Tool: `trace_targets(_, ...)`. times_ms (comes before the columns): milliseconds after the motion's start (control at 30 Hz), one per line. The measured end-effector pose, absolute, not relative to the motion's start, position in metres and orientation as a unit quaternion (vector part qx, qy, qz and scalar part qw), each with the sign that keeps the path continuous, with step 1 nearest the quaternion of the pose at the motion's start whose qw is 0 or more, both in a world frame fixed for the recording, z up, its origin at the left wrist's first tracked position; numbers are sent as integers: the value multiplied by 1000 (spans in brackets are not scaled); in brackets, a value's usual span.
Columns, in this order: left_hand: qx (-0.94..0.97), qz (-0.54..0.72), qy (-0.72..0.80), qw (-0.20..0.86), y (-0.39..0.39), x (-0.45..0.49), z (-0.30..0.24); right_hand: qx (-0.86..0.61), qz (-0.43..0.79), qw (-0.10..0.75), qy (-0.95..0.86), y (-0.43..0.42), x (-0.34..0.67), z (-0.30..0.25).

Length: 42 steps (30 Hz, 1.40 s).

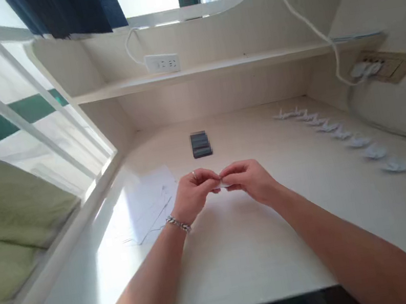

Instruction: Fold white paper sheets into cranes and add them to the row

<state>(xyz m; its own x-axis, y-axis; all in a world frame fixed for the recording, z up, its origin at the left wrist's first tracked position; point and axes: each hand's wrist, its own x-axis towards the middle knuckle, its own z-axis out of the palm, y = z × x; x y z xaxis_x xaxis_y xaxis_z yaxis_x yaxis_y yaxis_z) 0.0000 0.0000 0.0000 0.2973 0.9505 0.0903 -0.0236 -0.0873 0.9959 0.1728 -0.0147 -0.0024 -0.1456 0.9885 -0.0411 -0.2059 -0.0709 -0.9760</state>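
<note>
Above the middle of the white desk, my left hand and my right hand meet fingertip to fingertip. Both are closed in a pinch on a small piece of white paper. Most of the paper is hidden behind the fingers, so its folded shape cannot be made out. A ring and a chain bracelet are on the left hand and wrist. Just beyond the hands lies a dark, phone-like object, partly blurred.
Folded white paper pieces run in a row along the desk's right side. Flat white sheets lie at the left, near a white railing. A power strip rests on the shelf; a white cable reaches a wall socket.
</note>
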Motion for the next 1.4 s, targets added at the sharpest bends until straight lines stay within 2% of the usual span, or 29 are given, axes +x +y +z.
trace_targets(467, 611, 431, 396, 532, 1, -1, -3, -408, 609, 499, -462, -12, 174, -8)
trace_targets(867, 618, 431, 415, 511, 3, -1, -7, -452, 569, 501, -470, -11, 172, -7)
trace_targets(1200, 520, 467, 390, 599, 3, 3, -5, -461, 528, 532, -475, -10, 168, -8)
trace_targets(1400, 557, 468, 417, 545, 2, 2, -4, -464, 506, 527, -502, -10, 167, -10)
